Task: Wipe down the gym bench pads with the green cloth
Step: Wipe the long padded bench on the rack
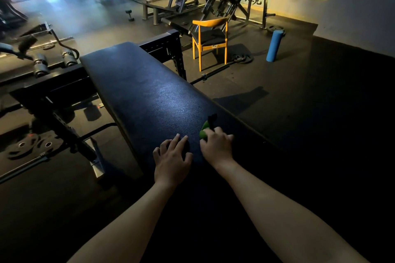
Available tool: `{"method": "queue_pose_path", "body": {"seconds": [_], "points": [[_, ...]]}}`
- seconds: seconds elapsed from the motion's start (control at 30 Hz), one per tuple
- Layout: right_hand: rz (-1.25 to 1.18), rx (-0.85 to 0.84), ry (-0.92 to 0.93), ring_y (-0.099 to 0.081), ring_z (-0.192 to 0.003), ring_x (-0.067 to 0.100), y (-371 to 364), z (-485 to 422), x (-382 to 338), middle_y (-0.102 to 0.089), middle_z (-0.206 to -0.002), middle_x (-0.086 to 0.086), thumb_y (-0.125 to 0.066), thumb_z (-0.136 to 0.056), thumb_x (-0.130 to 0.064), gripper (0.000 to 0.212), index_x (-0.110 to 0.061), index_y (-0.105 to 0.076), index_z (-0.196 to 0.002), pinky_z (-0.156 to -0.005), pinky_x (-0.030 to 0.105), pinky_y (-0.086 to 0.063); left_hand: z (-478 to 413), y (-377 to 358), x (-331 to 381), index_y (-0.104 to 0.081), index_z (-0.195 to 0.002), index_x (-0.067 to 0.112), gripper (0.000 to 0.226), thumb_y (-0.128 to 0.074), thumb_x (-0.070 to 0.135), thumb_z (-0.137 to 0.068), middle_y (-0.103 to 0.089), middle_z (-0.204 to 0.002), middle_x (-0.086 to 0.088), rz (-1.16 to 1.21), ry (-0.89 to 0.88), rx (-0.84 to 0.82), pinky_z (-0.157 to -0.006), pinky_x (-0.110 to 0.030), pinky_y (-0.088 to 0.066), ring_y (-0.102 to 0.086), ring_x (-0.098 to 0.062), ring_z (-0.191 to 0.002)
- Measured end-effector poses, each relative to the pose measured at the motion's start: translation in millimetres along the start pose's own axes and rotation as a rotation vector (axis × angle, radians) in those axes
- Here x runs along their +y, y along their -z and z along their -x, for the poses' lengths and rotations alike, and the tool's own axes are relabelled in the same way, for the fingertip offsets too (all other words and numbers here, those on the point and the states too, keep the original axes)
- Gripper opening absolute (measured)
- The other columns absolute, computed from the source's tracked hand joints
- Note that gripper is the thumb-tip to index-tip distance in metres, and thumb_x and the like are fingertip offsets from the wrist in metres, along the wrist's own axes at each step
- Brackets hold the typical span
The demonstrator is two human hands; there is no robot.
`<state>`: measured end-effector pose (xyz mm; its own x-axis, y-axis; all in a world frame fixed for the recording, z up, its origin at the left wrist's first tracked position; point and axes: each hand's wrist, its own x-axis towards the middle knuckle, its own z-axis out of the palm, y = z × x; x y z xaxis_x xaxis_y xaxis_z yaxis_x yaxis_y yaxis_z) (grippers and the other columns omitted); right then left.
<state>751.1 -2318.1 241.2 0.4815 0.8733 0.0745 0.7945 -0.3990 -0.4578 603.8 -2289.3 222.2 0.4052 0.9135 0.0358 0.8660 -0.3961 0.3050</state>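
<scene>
Gripping green cloth (203, 131) — right hand (217, 148) on bench pad (145, 96).

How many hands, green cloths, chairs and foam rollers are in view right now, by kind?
hands: 2, left hand resting on the bench pad, right hand gripping the cloth
green cloth: 1
chair: 1
foam roller: 1
Total: 5

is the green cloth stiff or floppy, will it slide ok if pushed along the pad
Probably floppy: the green cloth is bunched small under the right hand. Likely light, as it crumples into one grip. The bench pad looks smooth and shiny, so it should slide easily.
</scene>
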Motion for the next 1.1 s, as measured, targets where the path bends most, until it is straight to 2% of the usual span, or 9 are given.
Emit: {"method": "queue_pose_path", "body": {"seconds": [0.17,0.23,0.37,0.43,0.53,0.63,0.73,0.9,1.1], "points": [[-0.041,-0.112,0.169,-0.059,-0.104,0.030,-5.7,10.7,-12.6,-0.059,-0.112,0.008,-0.056,-0.088,-0.031,0.030,-0.027,-0.067,-0.116,-0.091,0.038,-0.030,3.1,2.3,-2.1,-0.039,-0.151,0.035,0.070,-0.034,0.050,-0.082,-0.032,-0.161,0.010,0.080,-0.006,0.008,-0.116,-0.038,-0.010,-0.024,-0.014,-0.146],[-0.048,-0.134,0.183,-0.058,-0.107,0.029,2.1,3.2,-6.9,-0.057,-0.114,0.007,-0.057,-0.087,-0.030,0.035,-0.031,-0.066,-0.121,-0.093,0.038,-0.031,5.4,4.6,-5.5,-0.043,-0.150,0.030,0.070,-0.038,0.046,-0.082,-0.037,-0.159,0.007,0.143,-0.015,0.041,-0.117,-0.038,-0.015,-0.028,-0.015,-0.147],[-0.009,0.052,-0.017,-0.049,-0.117,0.035,21.2,-20.5,19.1,-0.047,-0.127,0.012,-0.057,-0.088,-0.023,0.043,-0.025,-0.057,-0.131,-0.102,0.045,-0.030,14.8,9.4,-16.2,-0.049,-0.147,0.020,0.070,-0.038,0.046,-0.082,-0.042,-0.156,-0.001,0.285,-0.034,0.103,-0.118,-0.034,-0.016,-0.033,-0.021,-0.146],[0.038,-0.001,-0.104,-0.046,-0.119,0.036,23.4,-26.6,26.5,-0.044,-0.130,0.013,-0.053,-0.092,-0.024,0.039,-0.024,-0.054,-0.131,-0.105,0.049,-0.028,24.1,10.2,-28.0,-0.046,-0.148,0.022,0.065,-0.041,0.044,-0.087,-0.038,-0.158,0.000,0.239,0.018,0.139,-0.120,-0.041,-0.014,-0.024,-0.022,-0.148],[0.039,-0.076,-0.132,-0.049,-0.115,0.036,14.3,-22.1,16.4,-0.047,-0.125,0.014,-0.049,-0.094,-0.025,0.029,-0.021,-0.058,-0.120,-0.105,0.047,-0.028,38.3,7.6,-49.5,-0.039,-0.152,0.026,0.060,-0.047,0.045,-0.096,-0.021,-0.164,-0.001,0.209,0.198,0.140,-0.120,-0.048,-0.014,-0.011,-0.025,-0.148],[-0.006,-0.067,-0.077,-0.053,-0.109,0.035,0.1,-8.0,-8.3,-0.051,-0.120,0.012,-0.051,-0.092,-0.027,0.026,-0.021,-0.063,-0.115,-0.102,0.044,-0.030,47.1,7.0,-56.0,-0.034,-0.153,0.029,0.063,-0.050,0.052,-0.097,-0.012,-0.166,-0.002,0.235,0.300,0.104,-0.120,-0.049,-0.013,-0.008,-0.026,-0.147],[-0.015,-0.061,0.007,-0.055,-0.107,0.033,-12.9,11.0,-35.2,-0.053,-0.117,0.010,-0.054,-0.092,-0.029,0.022,-0.024,-0.065,-0.110,-0.097,0.039,-0.030,50.7,5.1,-53.9,-0.033,-0.154,0.027,0.063,-0.048,0.052,-0.098,-0.011,-0.167,-0.003,0.261,0.295,0.114,-0.121,-0.048,-0.015,-0.011,-0.028,-0.147],[-0.010,-0.093,0.114,-0.056,-0.108,0.031,-32.3,35.6,-65.8,-0.055,-0.117,0.007,-0.055,-0.090,-0.030,0.026,-0.026,-0.064,-0.114,-0.096,0.039,-0.031,51.6,3.8,-51.7,-0.029,-0.156,0.022,0.063,-0.046,0.047,-0.101,-0.008,-0.167,-0.008,0.309,0.288,0.103,-0.122,-0.041,-0.011,-0.011,-0.031,-0.146],[-0.029,-0.184,0.302,-0.059,-0.107,0.028,-32.6,42.8,-77.1,-0.058,-0.115,0.005,-0.058,-0.086,-0.032,0.035,-0.030,-0.067,-0.120,-0.096,0.038,-0.032,53.5,9.8,-63.9,-0.032,-0.155,0.018,0.054,-0.046,0.029,-0.104,-0.011,-0.167,-0.009,0.383,0.231,0.094,-0.119,-0.030,-0.006,-0.013,-0.028,-0.144]]}}
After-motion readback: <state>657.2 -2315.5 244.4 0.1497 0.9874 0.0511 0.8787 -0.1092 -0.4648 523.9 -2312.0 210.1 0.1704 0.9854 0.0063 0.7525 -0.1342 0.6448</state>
